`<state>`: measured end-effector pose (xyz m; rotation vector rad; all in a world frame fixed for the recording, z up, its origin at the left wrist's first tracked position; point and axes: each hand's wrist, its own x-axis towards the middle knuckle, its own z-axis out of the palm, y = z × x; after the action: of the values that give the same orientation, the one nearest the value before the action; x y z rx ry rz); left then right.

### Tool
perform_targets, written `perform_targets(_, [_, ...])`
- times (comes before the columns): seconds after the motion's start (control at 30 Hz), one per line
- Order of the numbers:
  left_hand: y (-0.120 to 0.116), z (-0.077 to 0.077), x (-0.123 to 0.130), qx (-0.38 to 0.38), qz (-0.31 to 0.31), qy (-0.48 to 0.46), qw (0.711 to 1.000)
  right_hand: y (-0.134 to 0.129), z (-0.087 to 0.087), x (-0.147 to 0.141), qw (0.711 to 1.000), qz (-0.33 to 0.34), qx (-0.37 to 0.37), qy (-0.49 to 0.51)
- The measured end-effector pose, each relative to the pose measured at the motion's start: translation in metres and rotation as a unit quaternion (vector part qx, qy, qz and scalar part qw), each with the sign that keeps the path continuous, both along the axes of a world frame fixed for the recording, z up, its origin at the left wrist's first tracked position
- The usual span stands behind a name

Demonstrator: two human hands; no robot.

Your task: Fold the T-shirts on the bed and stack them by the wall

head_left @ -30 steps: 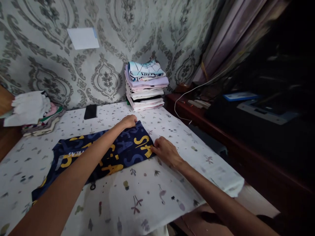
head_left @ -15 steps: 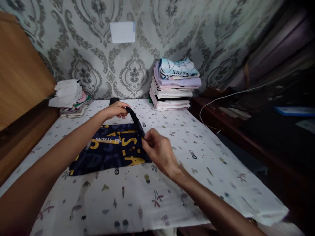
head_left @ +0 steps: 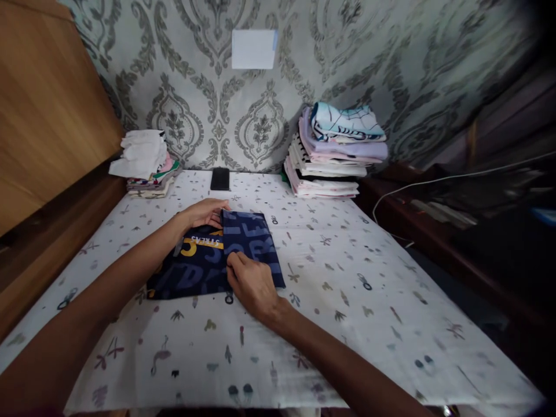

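Note:
A dark navy garment (head_left: 186, 278) with yellow and white lettering lies on the white patterned cloth. Its right part is folded over toward the left, with the plainer blue-lettered side up. My left hand (head_left: 204, 214) pinches the far corner of the folded flap. At the flap's near left edge, my right hand (head_left: 253, 285) is closed on the fabric, thumb and fingers pressed together.
A tall stack of folded clothes (head_left: 332, 150) stands at the back right against the wall. At the back left is a smaller stack (head_left: 147, 165). A black phone-like object (head_left: 220, 179) lies between them. A white cable (head_left: 417, 182) runs over the dark furniture at right.
The garment's right edge has been brought over to the left and laid down by both hands. The camera view has shifted left, so the black object shows fully.

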<state>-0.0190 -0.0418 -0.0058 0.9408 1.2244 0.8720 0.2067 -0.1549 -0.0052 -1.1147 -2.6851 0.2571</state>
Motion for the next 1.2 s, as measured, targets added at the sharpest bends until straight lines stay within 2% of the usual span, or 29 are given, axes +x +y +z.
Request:
perform_targets(0.2, [0.003, -0.004, 0.008, 0.031, 0.024, 0.033, 0.999, 0.0, -0.01, 0.006, 0.998, 0.012, 0.037, 0.057])
perform_targets(0.37, [0.009, 0.005, 0.023, 0.038, 0.024, 0.042, 0.998, 0.015, -0.008, 0.028, 0.973, -0.042, -0.002, 0.229])
perform_targets(0.47, [0.021, 0.018, 0.042, 0.054, 0.033, 0.047, 0.997, 0.027, 0.003, 0.049, 0.945, -0.104, -0.029, 0.308])
perform_targets(0.57, [0.038, 0.028, 0.068, 0.056, 0.027, 0.036, 0.997, 0.035, 0.015, 0.072, 0.93, -0.157, -0.02, 0.331])
perform_targets(0.67, [0.052, 0.031, 0.094, 0.048, 0.016, 0.03, 0.998, 0.038, 0.02, 0.091, 0.925, -0.184, 0.004, 0.333])
perform_targets(0.77, [0.059, 0.029, 0.108, 0.035, 0.013, 0.042, 0.998, 0.036, 0.017, 0.1, 0.926, -0.183, 0.023, 0.329])
perform_targets(0.83, [0.058, 0.027, 0.107, 0.036, 0.019, 0.053, 0.998, 0.033, 0.012, 0.098, 0.932, -0.163, 0.035, 0.321])
perform_targets(0.93, [0.052, 0.023, 0.093, 0.054, 0.019, 0.063, 0.996, 0.028, 0.005, 0.086, 0.947, -0.105, 0.061, 0.296])
perform_targets(1.07, [0.041, 0.016, 0.065, 0.05, 0.011, 0.081, 0.995, 0.018, -0.005, 0.058, 0.972, -0.035, 0.107, 0.206])
perform_targets(1.2, [0.032, 0.008, 0.047, 0.034, 0.018, 0.089, 0.995, 0.009, -0.014, 0.031, 0.981, 0.025, 0.151, 0.123])
